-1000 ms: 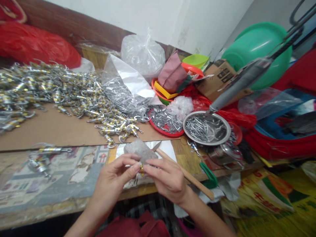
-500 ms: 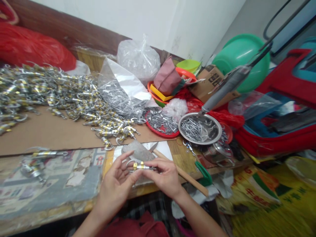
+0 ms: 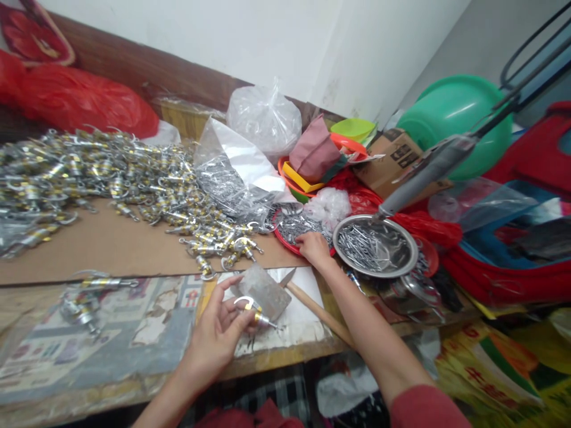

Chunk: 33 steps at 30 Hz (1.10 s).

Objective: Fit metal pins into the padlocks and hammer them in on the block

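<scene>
My left hand [image 3: 219, 329] holds a silver-and-yellow metal fitting [image 3: 260, 317] with a curved hook between thumb and fingers, over a grey metal block [image 3: 266, 290]. My right hand [image 3: 314, 248] reaches onto the front edge of a red plate [image 3: 295, 248] of small metal pieces. Its fingers are bent together at the pieces, and what they pinch, if anything, is too small to make out. A wooden-handled hammer [image 3: 319, 314] lies beside the block on white paper. Many similar fittings [image 3: 178, 196] are heaped at the left and centre.
A steel bowl [image 3: 413, 261] of metal pins stands right of the plate, with a grey-handled tool [image 3: 408, 193] above it. Behind are a clear bag [image 3: 267, 119], a green basin [image 3: 473, 119] and a cardboard box [image 3: 392, 157]. A few fittings [image 3: 80, 306] lie at the front left.
My right hand has let go of the fitting and moved up and right to the red plate. My left hand keeps the fitting, now tilted down to the right. The view has shifted slightly.
</scene>
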### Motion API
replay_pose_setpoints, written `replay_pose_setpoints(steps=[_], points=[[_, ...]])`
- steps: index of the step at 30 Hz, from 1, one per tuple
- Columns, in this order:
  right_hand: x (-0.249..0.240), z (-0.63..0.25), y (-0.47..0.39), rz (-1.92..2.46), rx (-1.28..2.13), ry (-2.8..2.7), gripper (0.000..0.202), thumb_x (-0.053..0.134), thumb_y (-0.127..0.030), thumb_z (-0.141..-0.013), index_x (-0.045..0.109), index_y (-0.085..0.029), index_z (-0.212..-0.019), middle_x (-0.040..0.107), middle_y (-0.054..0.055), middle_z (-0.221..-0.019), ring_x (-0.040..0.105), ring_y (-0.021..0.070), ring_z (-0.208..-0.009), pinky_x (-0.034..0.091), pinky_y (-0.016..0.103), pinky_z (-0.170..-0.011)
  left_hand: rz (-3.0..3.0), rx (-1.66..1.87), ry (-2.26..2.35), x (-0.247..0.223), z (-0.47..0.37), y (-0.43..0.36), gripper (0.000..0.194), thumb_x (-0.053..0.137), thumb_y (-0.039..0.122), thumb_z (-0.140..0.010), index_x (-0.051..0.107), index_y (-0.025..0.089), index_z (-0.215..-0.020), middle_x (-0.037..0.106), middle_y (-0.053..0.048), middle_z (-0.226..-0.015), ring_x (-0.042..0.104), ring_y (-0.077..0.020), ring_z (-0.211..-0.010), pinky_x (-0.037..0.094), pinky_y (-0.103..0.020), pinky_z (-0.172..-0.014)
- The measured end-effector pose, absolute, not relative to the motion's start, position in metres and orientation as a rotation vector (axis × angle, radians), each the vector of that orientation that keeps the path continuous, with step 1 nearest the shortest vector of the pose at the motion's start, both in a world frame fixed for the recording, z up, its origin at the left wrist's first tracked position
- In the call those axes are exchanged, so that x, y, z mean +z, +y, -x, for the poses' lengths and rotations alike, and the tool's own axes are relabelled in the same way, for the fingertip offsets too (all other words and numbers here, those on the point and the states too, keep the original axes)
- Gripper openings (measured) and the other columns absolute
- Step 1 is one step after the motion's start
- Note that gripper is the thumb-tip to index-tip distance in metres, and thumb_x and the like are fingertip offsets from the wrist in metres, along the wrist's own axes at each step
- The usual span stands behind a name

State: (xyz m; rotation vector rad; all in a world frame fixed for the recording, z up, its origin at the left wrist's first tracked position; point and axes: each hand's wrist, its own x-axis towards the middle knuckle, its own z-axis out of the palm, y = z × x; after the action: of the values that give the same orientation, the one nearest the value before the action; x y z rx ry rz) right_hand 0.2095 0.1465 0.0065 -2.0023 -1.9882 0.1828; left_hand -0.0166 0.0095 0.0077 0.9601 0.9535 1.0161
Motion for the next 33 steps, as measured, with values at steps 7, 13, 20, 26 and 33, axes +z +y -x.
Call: replay_pose_setpoints(steps=[7, 13, 20, 26, 33], points=[[-0.007, -0.222, 0.153, 1.925, 0.182, -1.971, 0.024, 0.053, -0.01, -0.073, 0.068, -0.017, -0.091, 0.064, 0.009, -0.09, 0.057, 0.0189, -0.086, 0.041, 0.026, -0.077, -0.958, 0.969, 0.951, 0.011, 0.015, 0.011, 0.054, 0.059, 0.031, -0.072, 0.027, 0.023, -0.115, 0.058, 0.002, -0.069, 0.064, -0.0188, -0.066, 0.05, -0.032, -0.061], [0.006, -0.225, 0.117, 1.736, 0.23, -1.827, 0.02, 0.049, -0.018, -0.08, 0.067, -0.013, -0.087, 0.065, 0.009, -0.086, 0.058, 0.0173, -0.082, 0.043, 0.03, -0.078, -0.919, 0.938, 0.961, 0.008, 0.019, 0.012, 0.06, 0.062, 0.03, -0.07, 0.025, 0.022, -0.117, 0.06, 0.001, -0.068, 0.064, -0.0192, -0.065, 0.05, -0.032, -0.06], [0.021, -0.158, 0.033, 1.328, 0.717, -1.863, 0.015, 0.056, -0.015, -0.076, 0.066, -0.017, -0.087, 0.066, 0.002, -0.08, 0.06, 0.0127, -0.075, 0.046, 0.022, -0.068, -0.862, 1.014, 0.951, 0.0, 0.021, 0.016, 0.059, 0.063, 0.022, -0.068, 0.028, 0.024, -0.115, 0.057, 0.002, -0.072, 0.061, -0.0167, -0.068, 0.05, -0.033, -0.064], [0.028, -0.139, 0.02, 1.339, 0.819, -1.916, 0.011, 0.055, -0.016, -0.079, 0.065, -0.018, -0.074, 0.064, -0.002, -0.068, 0.057, 0.0098, -0.064, 0.041, 0.019, -0.061, -0.868, 1.032, 0.948, -0.001, 0.021, 0.017, 0.06, 0.065, 0.019, -0.065, 0.029, 0.024, -0.114, 0.053, 0.005, -0.068, 0.059, -0.0146, -0.063, 0.048, -0.028, -0.06], [0.023, -0.136, 0.029, 1.147, 0.585, -2.097, 0.014, 0.051, -0.01, -0.079, 0.063, -0.015, -0.075, 0.063, 0.002, -0.072, 0.058, 0.0115, -0.068, 0.045, 0.021, -0.063, -0.828, 1.035, 0.912, -0.003, 0.021, 0.017, 0.06, 0.064, 0.019, -0.066, 0.029, 0.025, -0.113, 0.053, 0.005, -0.068, 0.058, -0.0147, -0.062, 0.049, -0.029, -0.058]])
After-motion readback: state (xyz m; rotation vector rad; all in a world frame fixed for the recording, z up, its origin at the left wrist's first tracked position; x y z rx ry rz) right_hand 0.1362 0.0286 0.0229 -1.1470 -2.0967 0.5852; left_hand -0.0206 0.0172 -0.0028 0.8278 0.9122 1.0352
